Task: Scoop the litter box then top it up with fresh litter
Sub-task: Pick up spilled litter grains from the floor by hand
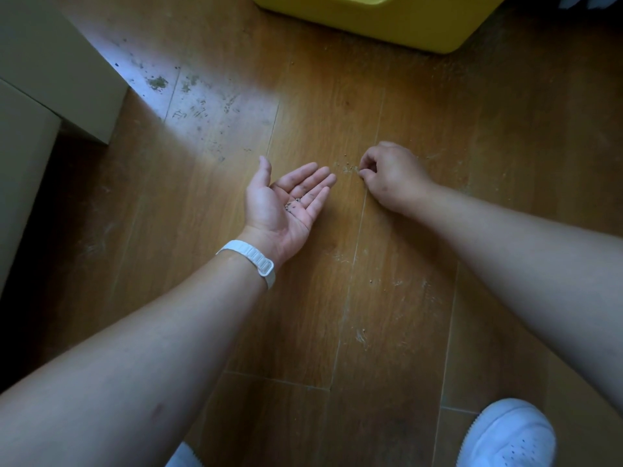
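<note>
I see left hand (283, 205) flat, palm up, litter grains (296, 203) in it | right hand (387, 173) curled, pinching scattered grains (350, 168) on floor (337, 298) | yellow litter box (387, 18) at top edge, well apart

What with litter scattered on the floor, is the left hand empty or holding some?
Holding some: the left hand lies palm up, a few dark litter granules resting on it.

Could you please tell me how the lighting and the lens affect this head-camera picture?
Head view: bright glare washes out the floor at upper left; deep shadow swallows the area beside the pale cabinet; wide-angle stretch swells both forearms toward the bottom edge; the litter granules in the left hand are tiny but sharp; the yellow container is cropped at the top.
</note>
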Demonstrator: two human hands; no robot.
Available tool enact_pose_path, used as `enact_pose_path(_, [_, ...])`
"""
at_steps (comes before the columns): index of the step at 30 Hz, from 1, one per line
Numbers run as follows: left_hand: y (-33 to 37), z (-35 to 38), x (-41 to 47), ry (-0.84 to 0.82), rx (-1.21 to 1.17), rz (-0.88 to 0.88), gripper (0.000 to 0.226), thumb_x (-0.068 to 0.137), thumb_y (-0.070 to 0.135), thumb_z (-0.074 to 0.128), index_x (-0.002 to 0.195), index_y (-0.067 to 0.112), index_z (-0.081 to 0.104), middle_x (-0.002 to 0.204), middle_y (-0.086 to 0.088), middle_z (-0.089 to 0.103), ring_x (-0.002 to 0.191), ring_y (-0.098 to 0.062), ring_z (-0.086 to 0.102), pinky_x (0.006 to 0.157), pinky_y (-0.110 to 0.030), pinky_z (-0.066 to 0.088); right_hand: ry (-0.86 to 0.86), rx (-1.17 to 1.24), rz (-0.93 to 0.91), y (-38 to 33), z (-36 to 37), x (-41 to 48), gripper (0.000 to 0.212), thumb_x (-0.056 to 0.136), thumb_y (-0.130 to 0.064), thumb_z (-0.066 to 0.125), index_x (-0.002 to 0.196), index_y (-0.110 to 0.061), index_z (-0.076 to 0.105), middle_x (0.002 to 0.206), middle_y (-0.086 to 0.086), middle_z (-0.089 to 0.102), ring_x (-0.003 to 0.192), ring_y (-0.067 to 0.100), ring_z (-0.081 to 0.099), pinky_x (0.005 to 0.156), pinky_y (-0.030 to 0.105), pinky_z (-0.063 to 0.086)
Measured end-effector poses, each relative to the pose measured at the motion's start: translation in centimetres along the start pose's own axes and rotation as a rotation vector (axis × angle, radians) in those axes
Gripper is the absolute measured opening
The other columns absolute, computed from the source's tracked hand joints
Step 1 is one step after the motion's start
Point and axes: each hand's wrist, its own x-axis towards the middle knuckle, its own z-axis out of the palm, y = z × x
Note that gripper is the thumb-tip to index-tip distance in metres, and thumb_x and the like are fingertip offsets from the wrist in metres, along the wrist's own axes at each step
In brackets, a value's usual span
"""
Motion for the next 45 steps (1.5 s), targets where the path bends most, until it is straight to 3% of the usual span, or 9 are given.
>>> enact_pose_path(7, [-0.2,-0.2,0.3,0.006,0.006,0.0,0.077,0.098,0.061,0.032,0.117,-0.008,0.061,0.113,-0.024,0.069,0.107,-0.035,0.067,0.102,-0.038,0.049,-0.075,-0.049,-0.038,-0.2,-0.1,0.0,0.014,0.098,-0.022,0.05,0.101,-0.013,0.061,0.104,0.003,0.052,0.094,0.018,0.05,0.079,0.03,0.042])
enact_pose_path(13, [-0.5,-0.6,0.7,0.023,-0.008,0.011,0.075,0.099,0.058,0.033,0.118,-0.009,0.059,0.11,-0.026,0.069,0.106,-0.036,0.068,0.1,-0.039,0.051,0.078,0.241,-0.121,-4.1,0.3,-2.5,0.008,0.089,-0.014,0.058,0.091,-0.01,0.064,0.093,0.0,0.054,0.086,0.016,0.053,0.079,0.031,0.045])
enact_pose_path(16, [-0.7,-0.6,0.9,0.007,-0.057,0.006,0.076,0.099,0.057,0.035,0.125,-0.012,0.055,0.111,-0.028,0.066,0.104,-0.039,0.067,0.091,-0.042,0.055,0.066,0.385,-0.214,-6.9,0.8,-4.7,0.004,0.084,-0.009,0.061,0.085,-0.01,0.065,0.082,-0.016,0.047,0.081,0.012,0.053,0.075,0.023,0.043])
enact_pose_path(19, [-0.6,-0.2,1.0,-0.015,-0.052,-0.02,0.079,0.097,0.06,0.034,0.128,-0.009,0.055,0.129,-0.034,0.056,0.118,-0.043,0.059,0.102,-0.05,0.047,0.043,0.409,-0.275,-8.0,1.3,-5.4,0.003,0.083,-0.009,0.063,0.084,-0.007,0.066,0.079,-0.024,0.042,0.079,0.006,0.049,0.074,0.019,0.04])
enact_pose_path(21, [-0.4,-0.1,0.9,-0.004,-0.05,-0.011,0.076,0.098,0.059,0.035,0.122,-0.009,0.058,0.119,-0.033,0.062,0.113,-0.044,0.062,0.098,-0.05,0.05,0.05,0.412,-0.261,-7.8,1.3,-5.2,0.006,0.083,-0.012,0.063,0.087,-0.008,0.067,0.082,-0.019,0.047,0.079,0.009,0.052,0.074,0.023,0.044])
enact_pose_path(24, [-0.1,-0.3,0.8,-0.001,-0.065,0.007,0.072,0.099,0.056,0.036,0.113,-0.011,0.06,0.097,-0.027,0.07,0.095,-0.04,0.069,0.087,-0.044,0.056,0.112,0.394,-0.211,-6.9,1.1,-4.3,0.006,0.082,-0.013,0.064,0.086,-0.011,0.068,0.087,-0.003,0.056,0.079,0.014,0.057,0.074,0.031,0.049])
enact_pose_path(28, [0.2,-0.9,0.9,0.015,-0.032,0.003,0.074,0.099,0.057,0.033,0.113,-0.009,0.061,0.109,-0.027,0.069,0.106,-0.037,0.068,0.097,-0.039,0.052,0.2,0.256,-0.113,-4.1,0.8,-1.9,0.008,0.085,-0.015,0.064,0.088,-0.009,0.069,0.088,0.002,0.057,0.082,0.018,0.057,0.073,0.026,0.043])
enact_pose_path(32, [0.5,-1.1,0.9,0.022,-0.036,0.004,0.075,0.099,0.058,0.032,0.113,-0.009,0.062,0.109,-0.025,0.07,0.107,-0.036,0.067,0.1,-0.038,0.051,0.147,0.12,-0.014,-1.4,0.9,-0.1,0.016,0.091,-0.021,0.061,0.098,-0.01,0.068,0.098,0.004,0.057,0.09,0.017,0.055,0.075,0.021,0.036])
enact_pose_path(45, [0.7,-1.4,1.4,0.026,-0.034,0.007,0.076,0.098,0.059,0.032,0.116,-0.009,0.061,0.11,-0.025,0.07,0.107,-0.036,0.068,0.1,-0.038,0.051,0.099,0.05,-0.022,-1.2,1.4,1.4,0.015,0.093,-0.022,0.058,0.099,-0.011,0.067,0.104,0.005,0.058,0.094,0.017,0.053,0.077,0.025,0.038])
